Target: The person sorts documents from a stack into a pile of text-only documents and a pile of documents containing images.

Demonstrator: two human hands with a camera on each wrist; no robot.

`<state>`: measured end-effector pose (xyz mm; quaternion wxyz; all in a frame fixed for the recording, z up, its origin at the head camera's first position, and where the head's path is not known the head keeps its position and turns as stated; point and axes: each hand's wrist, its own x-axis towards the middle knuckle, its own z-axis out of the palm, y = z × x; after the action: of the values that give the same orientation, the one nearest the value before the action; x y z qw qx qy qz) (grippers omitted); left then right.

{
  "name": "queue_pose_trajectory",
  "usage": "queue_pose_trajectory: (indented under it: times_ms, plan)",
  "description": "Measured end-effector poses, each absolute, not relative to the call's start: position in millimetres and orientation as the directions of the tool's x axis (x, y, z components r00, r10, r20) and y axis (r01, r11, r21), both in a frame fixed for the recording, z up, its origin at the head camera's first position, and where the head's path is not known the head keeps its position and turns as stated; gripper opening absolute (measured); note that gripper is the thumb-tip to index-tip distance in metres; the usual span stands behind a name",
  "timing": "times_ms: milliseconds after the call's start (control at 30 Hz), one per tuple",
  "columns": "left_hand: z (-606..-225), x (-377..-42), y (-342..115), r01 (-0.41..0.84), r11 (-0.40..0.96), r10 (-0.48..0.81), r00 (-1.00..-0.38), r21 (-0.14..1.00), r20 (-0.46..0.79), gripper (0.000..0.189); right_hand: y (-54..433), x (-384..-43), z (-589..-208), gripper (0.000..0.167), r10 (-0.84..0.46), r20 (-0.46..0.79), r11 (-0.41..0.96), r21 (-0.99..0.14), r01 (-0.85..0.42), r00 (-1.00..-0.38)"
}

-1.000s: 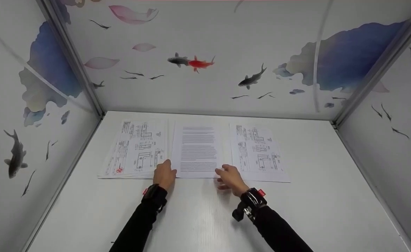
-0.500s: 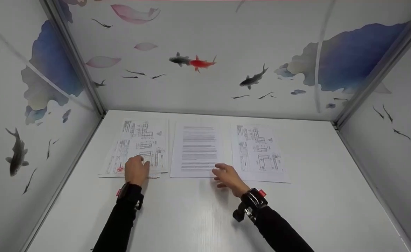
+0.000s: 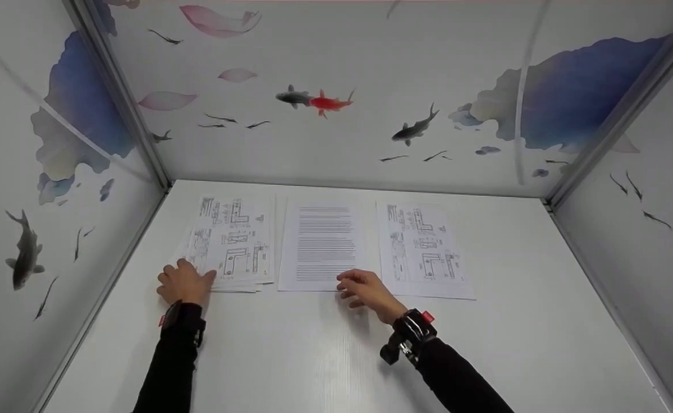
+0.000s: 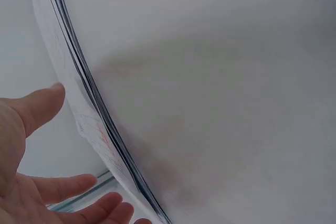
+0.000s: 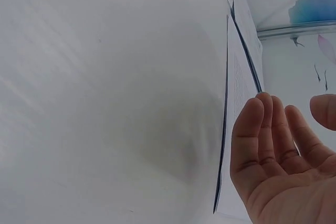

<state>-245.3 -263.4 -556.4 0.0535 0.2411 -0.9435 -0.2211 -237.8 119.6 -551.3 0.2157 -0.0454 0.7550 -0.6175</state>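
Observation:
Three piles of paper lie side by side on the white table. My left hand [image 3: 186, 284] is at the near left corner of the left stack of technical drawings [image 3: 239, 235], covering that corner. Its thumb and fingers are spread apart, as the left wrist view shows beside the layered paper edge [image 4: 100, 100]. The stack's lower sheets stick out a little at the near edge. My right hand [image 3: 369, 292] hovers by the near right corner of the printed text sheet [image 3: 325, 244], fingers gently bent and holding nothing. In the right wrist view its palm [image 5: 289, 198] faces the camera.
Another drawing sheet [image 3: 425, 252] lies to the right of the text page. White panels with painted fish and petals enclose the table [image 3: 520, 321] on the left, back and right, joined by metal corner posts [image 3: 606, 109].
My left hand has moved left from the gap between the left stack and the text page, across the drawings, to the stack's near left corner. My right hand has shifted slightly left.

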Motion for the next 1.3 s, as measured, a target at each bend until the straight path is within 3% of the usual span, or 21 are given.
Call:
queue_pose_trajectory:
  times_ms: [300,567,767,1000,1300]
  plan:
    - [-558,-246,-272,-0.489,0.763,-0.519,-0.853,0.423,-0.050,0.055,119,-237,-551,0.035,-0.332,-0.283,0.245,-0.947,0.207,-0.900]
    - [-553,-246,-271,-0.442,0.659,-0.460,-0.877,0.609,-0.139,0.053,118,-234,-552,0.035,-0.333,-0.283,0.253,-0.946,0.203,-0.899]
    - [-556,-250,-272,-0.382,0.652,-0.424,-0.900,0.655,-0.102,0.063,117,-234,-550,0.036,-0.341,-0.271,0.244,-0.950,0.193,-0.900]
    - [-561,-254,-273,-0.385,0.743,-0.454,-0.891,0.548,-0.011,0.033,117,-235,-551,0.036,-0.340,-0.276,0.250,-0.948,0.196,-0.899]
    - [-558,-252,-275,-0.398,0.785,-0.436,-0.899,0.476,-0.031,0.044,119,-234,-554,0.037,-0.347,-0.283,0.252,-0.946,0.202,-0.894]
